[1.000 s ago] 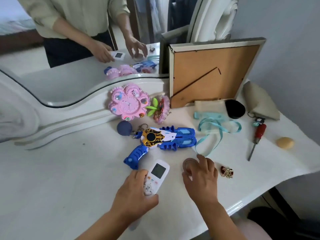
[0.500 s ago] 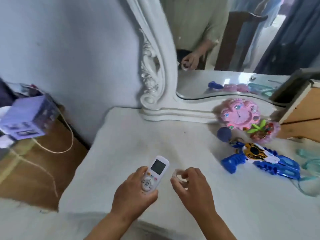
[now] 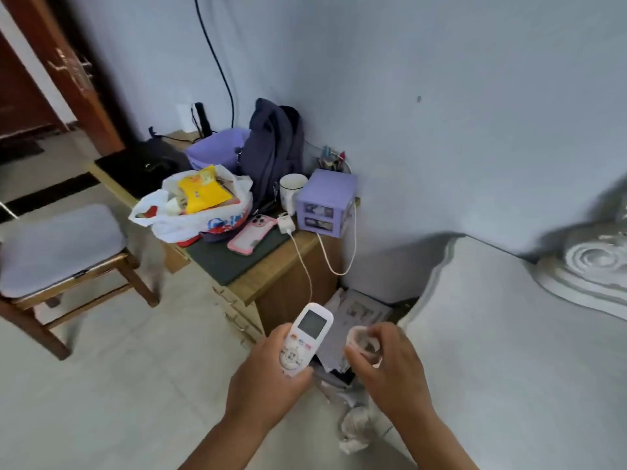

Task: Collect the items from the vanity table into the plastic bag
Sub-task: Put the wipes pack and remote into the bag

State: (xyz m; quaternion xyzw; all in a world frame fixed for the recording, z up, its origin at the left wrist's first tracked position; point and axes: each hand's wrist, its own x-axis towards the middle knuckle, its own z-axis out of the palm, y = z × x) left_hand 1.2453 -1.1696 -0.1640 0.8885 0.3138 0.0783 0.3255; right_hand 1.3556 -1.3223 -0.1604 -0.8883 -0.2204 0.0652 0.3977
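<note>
Left hand [image 3: 268, 378] grips the remote [image 3: 305, 339], right hand [image 3: 386, 364] pinches a small jar [image 3: 363, 340]; carry both level to the plastic bag [image 3: 193, 212] ahead

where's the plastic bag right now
In the head view, the plastic bag sits left of centre on the wooden desk, beside the pink phone.

My right hand [image 3: 390, 364] hides most of the small, blurred clear round thing [image 3: 361, 340] in its grip. The white vanity worktop [image 3: 509, 351] runs off the right edge.
</note>
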